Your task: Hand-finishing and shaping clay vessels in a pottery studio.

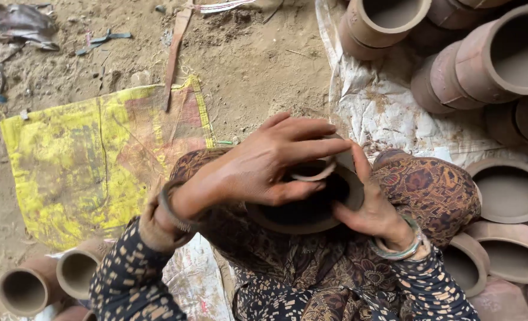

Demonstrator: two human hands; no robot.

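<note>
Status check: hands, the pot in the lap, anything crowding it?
Left hand over the mouth of the round brown clay pot, fingers on a small clay ring. Right hand steadies the rim. Unfired clay pots crowd the right side.

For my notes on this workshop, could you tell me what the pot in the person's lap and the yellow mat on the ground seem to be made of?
The pot looks like unfired or unglazed clay: matte reddish-brown, no shine, like the stacked pots nearby. The yellow mat appears to be a woven plastic sack, judging by its frayed edges and faded, dusty print.
</note>
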